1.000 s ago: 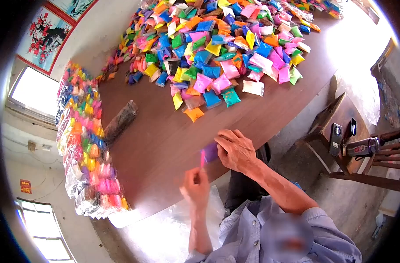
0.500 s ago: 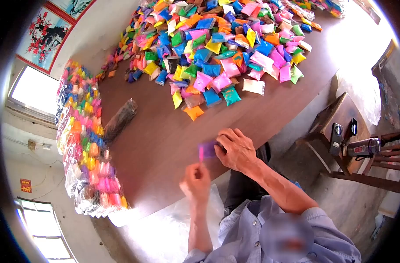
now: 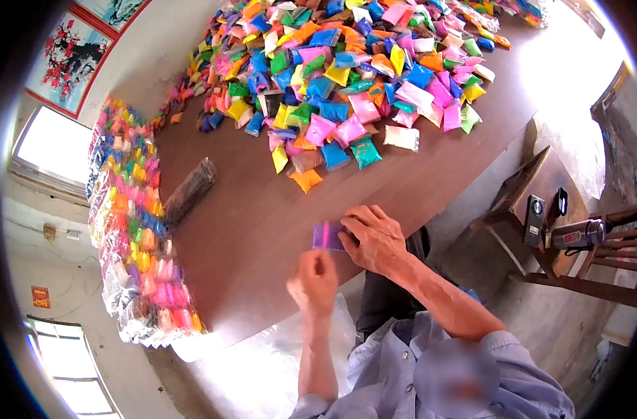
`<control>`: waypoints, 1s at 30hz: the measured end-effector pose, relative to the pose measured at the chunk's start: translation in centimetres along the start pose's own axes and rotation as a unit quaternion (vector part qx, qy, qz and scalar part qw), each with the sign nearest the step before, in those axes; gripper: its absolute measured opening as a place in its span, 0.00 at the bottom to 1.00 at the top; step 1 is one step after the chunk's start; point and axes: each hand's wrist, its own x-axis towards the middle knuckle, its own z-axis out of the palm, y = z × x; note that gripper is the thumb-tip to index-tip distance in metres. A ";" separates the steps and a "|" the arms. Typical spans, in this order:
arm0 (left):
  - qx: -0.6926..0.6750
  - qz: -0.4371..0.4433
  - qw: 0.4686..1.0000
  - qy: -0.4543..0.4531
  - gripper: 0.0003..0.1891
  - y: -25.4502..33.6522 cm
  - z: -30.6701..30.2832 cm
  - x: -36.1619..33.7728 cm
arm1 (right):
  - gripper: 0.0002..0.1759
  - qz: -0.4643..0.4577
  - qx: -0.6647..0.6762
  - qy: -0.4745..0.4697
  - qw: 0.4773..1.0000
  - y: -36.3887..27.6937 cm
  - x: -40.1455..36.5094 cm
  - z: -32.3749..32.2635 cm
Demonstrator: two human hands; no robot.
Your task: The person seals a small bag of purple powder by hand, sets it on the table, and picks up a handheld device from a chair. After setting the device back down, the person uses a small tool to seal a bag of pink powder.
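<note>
A small flat purple packet is at the table's near edge, with the fingers of my right hand closed over its right end. My left hand is closed in a pinch just below the packet. From its fingertips a thin bright pink strip points up across the purple surface; what kind of thing it is I cannot tell. Beyond the hands, an orange packet lies at the front of a big heap of colourful small packets.
Clear bags full of coloured packets line the left edge of the brown table. A dark wrapped bundle lies beside them. At right, a wooden stool carries a flask and a dark device.
My left hand has moved slightly up, and the pink strip now lies further across the purple packet. The right hand stays almost in place on the packet.
</note>
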 end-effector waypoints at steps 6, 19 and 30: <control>0.041 0.004 0.999 -0.024 0.02 -1.4 0.3 0.6 | 0.09 0.004 0.014 -0.014 1.000 0.4 -0.2 0.0; 0.043 0.001 0.998 -0.035 0.03 -1.3 0.5 -1.7 | 0.07 -0.001 0.015 -0.009 1.000 0.9 -0.4 0.3; 0.036 0.037 0.998 -0.032 0.03 -0.5 0.7 -2.9 | 0.05 0.006 0.027 0.005 1.000 1.0 -0.4 0.7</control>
